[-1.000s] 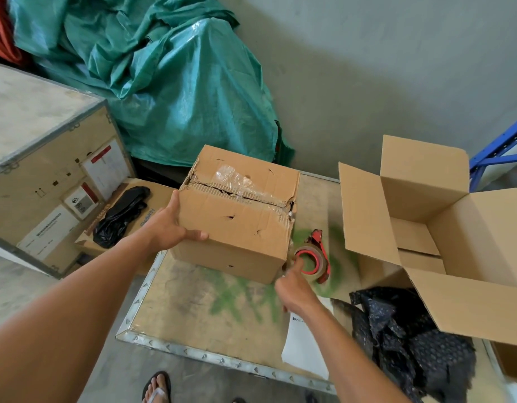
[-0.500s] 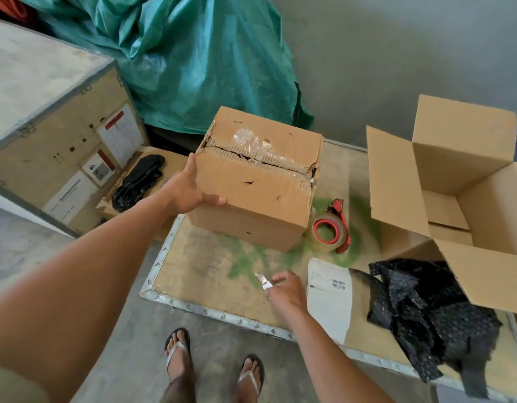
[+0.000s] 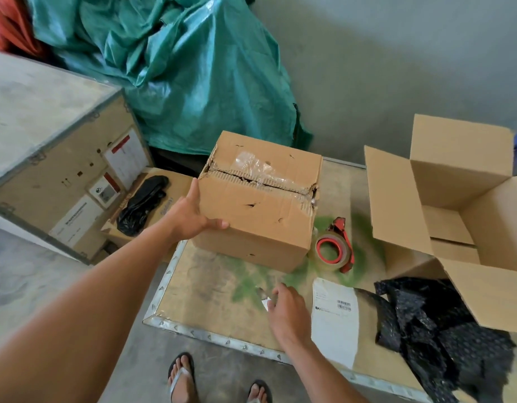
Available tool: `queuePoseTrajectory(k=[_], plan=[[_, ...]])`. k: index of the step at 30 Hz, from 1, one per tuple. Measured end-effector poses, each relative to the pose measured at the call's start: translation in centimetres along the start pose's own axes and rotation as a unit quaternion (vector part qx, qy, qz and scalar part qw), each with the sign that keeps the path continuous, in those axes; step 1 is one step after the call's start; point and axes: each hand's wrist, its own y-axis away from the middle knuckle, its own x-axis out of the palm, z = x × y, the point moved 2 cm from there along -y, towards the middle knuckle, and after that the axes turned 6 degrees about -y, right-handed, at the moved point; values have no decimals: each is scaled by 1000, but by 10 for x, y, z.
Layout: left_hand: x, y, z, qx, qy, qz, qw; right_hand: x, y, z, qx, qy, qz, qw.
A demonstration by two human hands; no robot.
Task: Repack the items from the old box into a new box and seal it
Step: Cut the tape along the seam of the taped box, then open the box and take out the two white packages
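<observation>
Cardboard on the old box is pretty wrecked, centre of frame: top seam torn w/ crumpled clear tape, a few punctures in the front face. It sits on the work table, flaps not opened yet, so imo nothing's been repacked so far.

Left hand is spread flat against the box's left side w/ the thumb round the front, bracing it, not really gripping anything. Right hand, lower centre, is pinched on a small shiny thing. Prob a blade or cutter, but it's too small and blurry to say for sure.

New box is at the right edge, flaps up, looks empty from here. Tape dispenser sits btw the two boxes, just beside the old one. White label sheet and black bubble wrap lie lower right.

What could go wrong:
- if that is a blade, cutting the seam too deep could nick whatever's inside
- left hand is close to the seam's end, so a slip toward it = cut fingers
- box is weak, so it might cave or tear further when pressed or lifted
</observation>
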Motion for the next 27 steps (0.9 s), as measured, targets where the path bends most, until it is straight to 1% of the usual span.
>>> queuePoseTrajectory(k=[3, 6, 8, 9, 10, 13, 15, 17, 19, 24, 27], plan=[[0, -2, 2, -5, -5, 6, 1000, -41, 5, 19, -37, -65, -34, 997], [-3, -7, 1, -7, -24, 4, 1000, -90, -5, 37, -87, -133, -136, 978], [-6, -8, -5, 3, -42, -3, 999, -117, -26, 47, -127, -125, -196, 964], [-8, -8, -7, 10, -49, -5, 999, -129, -38, 54, -143, -109, -206, 962], [-9, -8, -10, 16, -53, -6, 998, -139, -50, 61, -152, -86, -196, 965], [-12, -9, -17, 28, -17, -23, 999, -150, -85, 70, -165, -9, -106, 980], [-13, -8, -23, 41, -31, -32, 998, -147, -106, 70, -157, 32, -60, 985], [-14, -9, -27, 48, -88, -38, 994, -146, -122, 69, -148, 43, -52, 987], [-16, -12, -26, 43, -119, -41, 991, -148, -132, 69, -148, 51, -53, 986], [-20, -16, -34, 31, -137, -24, 990, -149, -138, 69, -149, 107, -10, 983], [-22, -20, -38, 16, -142, -18, 990, -150, -139, 70, -127, 122, 34, 984]])
